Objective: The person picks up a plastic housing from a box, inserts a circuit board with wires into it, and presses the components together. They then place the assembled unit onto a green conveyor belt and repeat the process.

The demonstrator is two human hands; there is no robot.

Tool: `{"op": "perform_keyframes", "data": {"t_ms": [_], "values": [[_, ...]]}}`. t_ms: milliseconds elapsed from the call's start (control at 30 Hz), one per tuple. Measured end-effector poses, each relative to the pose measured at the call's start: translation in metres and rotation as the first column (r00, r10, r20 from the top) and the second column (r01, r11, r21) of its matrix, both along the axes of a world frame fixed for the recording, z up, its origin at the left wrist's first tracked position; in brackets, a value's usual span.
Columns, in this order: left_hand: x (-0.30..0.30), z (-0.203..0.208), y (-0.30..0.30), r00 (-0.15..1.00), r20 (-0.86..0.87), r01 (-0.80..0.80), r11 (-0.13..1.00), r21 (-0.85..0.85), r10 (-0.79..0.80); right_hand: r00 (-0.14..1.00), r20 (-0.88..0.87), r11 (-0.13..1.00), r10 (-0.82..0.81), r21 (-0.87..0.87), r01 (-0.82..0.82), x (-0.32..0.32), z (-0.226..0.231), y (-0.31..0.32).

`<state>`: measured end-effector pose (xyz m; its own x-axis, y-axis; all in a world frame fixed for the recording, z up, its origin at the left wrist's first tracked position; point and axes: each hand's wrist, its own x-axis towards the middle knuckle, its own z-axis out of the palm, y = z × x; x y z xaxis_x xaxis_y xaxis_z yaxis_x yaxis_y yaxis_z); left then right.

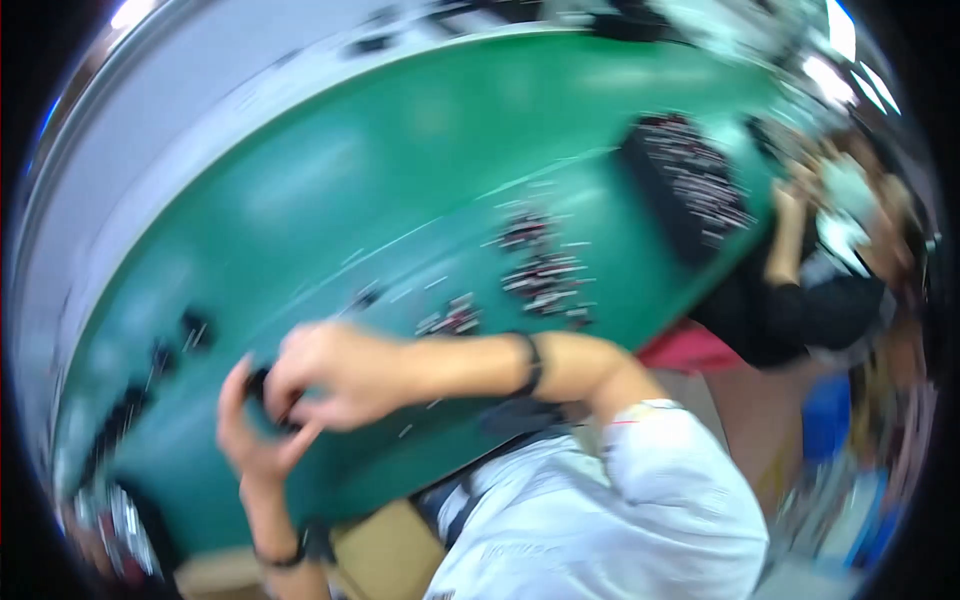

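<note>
Covering a green table [400,150], small dark parts [540,265].

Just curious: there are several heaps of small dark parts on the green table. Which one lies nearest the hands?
The small heap just above the right forearm, nearest the right hand; the larger heaps lie farther up the green table.

We could not identify the small dark object [262,385] (motion-blurred) that both hands hid, nor the smeared parts [540,265] beyond.
</note>
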<state>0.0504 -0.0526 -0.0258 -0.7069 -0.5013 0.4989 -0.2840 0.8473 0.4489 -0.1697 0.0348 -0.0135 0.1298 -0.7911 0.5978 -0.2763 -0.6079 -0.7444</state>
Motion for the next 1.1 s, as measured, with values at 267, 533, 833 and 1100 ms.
{"op": "perform_keyframes", "data": {"t_ms": [267,533,833,1100], "values": [[0.004,0.0,-0.003,0.998,-0.054,0.042,0.998,0.042,-0.039,0.99,-0.073,0.99,-0.124,-0.081,0.119,0.013,0.011,0.015],[0.007,0.004,-0.005,0.999,-0.04,0.029,0.999,0.043,-0.027,1.0,-0.009,0.999,-0.023,-0.041,0.023,0.013,0.015,0.013],[-0.012,0.012,0.02,0.959,-0.234,-0.174,0.984,-0.036,0.161,0.804,0.581,0.821,0.131,0.39,-0.416,0.0,0.012,0.009],[-0.036,0.027,0.015,0.963,-0.269,-0.052,0.963,-0.263,-0.021,0.475,0.878,0.697,-0.057,0.376,-0.611,-0.007,0.014,0.01]]}}
